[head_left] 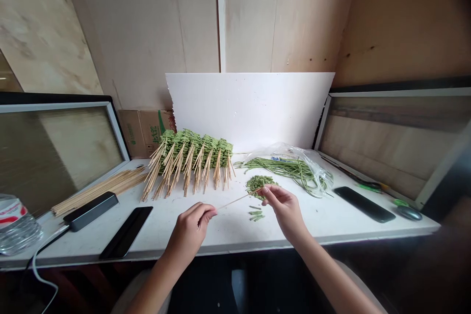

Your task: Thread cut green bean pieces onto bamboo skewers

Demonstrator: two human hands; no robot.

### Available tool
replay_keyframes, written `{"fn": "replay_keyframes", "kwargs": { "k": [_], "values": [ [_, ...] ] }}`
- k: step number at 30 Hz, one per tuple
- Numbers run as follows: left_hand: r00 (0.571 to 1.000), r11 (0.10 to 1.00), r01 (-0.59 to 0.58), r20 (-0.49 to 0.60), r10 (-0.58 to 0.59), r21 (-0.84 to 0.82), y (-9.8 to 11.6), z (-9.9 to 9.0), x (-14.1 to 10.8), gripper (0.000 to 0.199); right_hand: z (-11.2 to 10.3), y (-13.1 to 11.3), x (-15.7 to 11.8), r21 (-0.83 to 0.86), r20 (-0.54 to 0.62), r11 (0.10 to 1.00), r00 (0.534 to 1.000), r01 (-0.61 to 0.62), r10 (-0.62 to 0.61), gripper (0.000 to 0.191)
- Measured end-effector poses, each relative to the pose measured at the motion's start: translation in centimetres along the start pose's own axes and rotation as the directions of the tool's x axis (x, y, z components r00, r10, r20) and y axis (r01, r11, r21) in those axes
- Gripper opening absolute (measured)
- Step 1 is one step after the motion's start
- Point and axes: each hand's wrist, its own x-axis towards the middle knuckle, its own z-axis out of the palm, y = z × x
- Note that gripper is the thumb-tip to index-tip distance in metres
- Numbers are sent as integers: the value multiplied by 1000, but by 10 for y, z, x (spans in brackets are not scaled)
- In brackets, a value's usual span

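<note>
One thin wooden skewer (235, 201) spans the space between my hands, over the white table. My left hand (194, 223) pinches its left end. At the other end, the fingers of my right hand (281, 202) are closed round the skewer's tip; whether a bean piece is between them is too small to tell. Just behind my right hand lies a pile of cut green bean pieces (259, 182), with several loose pieces (256, 214) in front of it. Stacked skewers threaded with bean pieces (198, 149) stand at the back left, their bare sticks pointing forward.
Long green beans (294, 169) lie in a clear plastic bag at the back right. Bare skewers (106, 186), a dark box (91, 211), a phone (127, 232) and a water bottle (18, 225) are left. Another phone (364, 204) and a mouse (409, 212) are right.
</note>
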Motion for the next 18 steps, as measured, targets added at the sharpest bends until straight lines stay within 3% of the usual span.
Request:
{"fn": "replay_keyframes", "kwargs": {
  "k": [7,15,18],
  "values": [
    [1000,1000,6,20,-6,-2,-9,4,-6,22,3,-2,-4,-71,21,997,999,36,-34,29],
    [984,992,117,130,-123,55,-16,1,-4,30,9,-4,-9,-69,70,997,997,40,-35,29],
    [982,990,143,123,-143,10,-15,1,-1,27,7,-4,-8,-75,66,996,997,49,-44,28]
  ]
}}
